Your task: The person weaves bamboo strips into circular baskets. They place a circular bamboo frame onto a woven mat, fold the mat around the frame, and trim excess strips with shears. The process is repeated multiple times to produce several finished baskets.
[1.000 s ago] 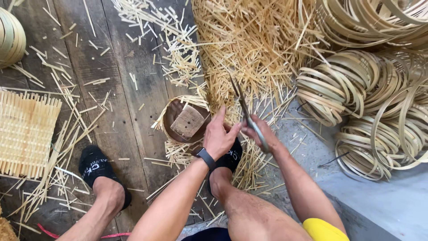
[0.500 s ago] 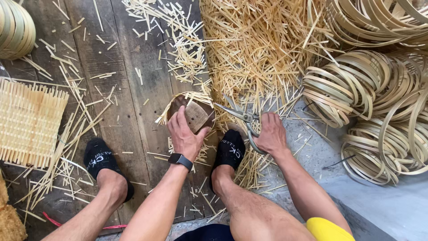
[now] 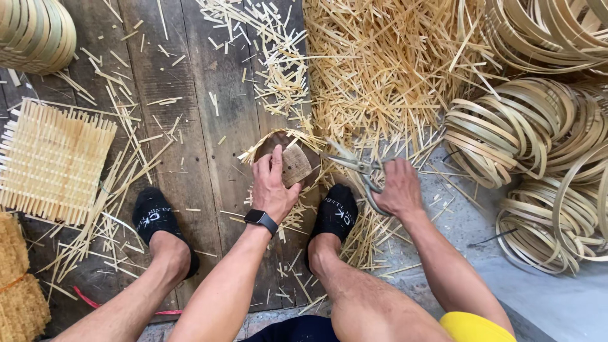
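L hand (image 3: 273,190) now atop brown woven piece (image 3: 295,166), scissors (image 3: 362,171) lower.

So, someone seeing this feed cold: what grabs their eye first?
Probably the big heap of pale bamboo splints at top centre, with coiled bamboo strip hoops stacked to its right. Below it, the left hand rests on a small woven bamboo piece, while the right hand holds scissors.
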